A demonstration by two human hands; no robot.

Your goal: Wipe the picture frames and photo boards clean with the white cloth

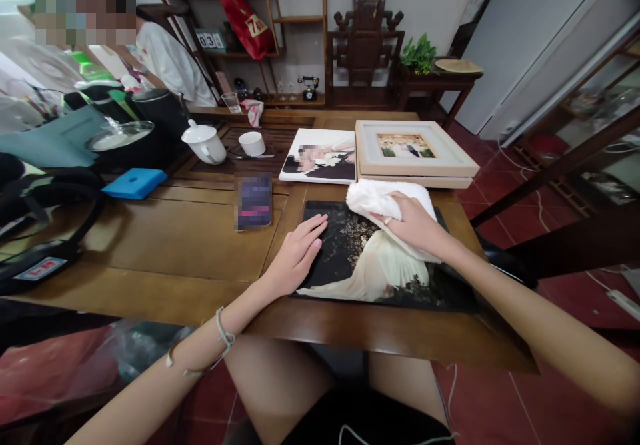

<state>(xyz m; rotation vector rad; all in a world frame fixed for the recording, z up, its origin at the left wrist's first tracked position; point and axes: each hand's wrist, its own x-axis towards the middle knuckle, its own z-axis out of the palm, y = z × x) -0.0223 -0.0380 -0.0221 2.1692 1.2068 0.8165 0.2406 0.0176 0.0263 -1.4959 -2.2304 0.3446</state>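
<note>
A dark photo panel (330,245) showing a pale, flowing gown lies flat at the table's near edge. My right hand (413,222) grips a white cloth (365,198) and presses it on the upper right part of the panel. The cloth and hand cover that part of the picture. My left hand (299,255) rests on the panel's left edge, fingers stretched out, holding nothing. Just beyond the panel are a white-edged photo print (320,158) and a stack of light wooden picture frames (417,155), the top one holding a small photo.
On the wooden table (200,245) are a phone-like dark item (254,200), a blue block (135,183), a white lidded cup (205,142), a small white cup (252,143) and black headphones (50,225). A person in a white shirt (170,62) is at the far left.
</note>
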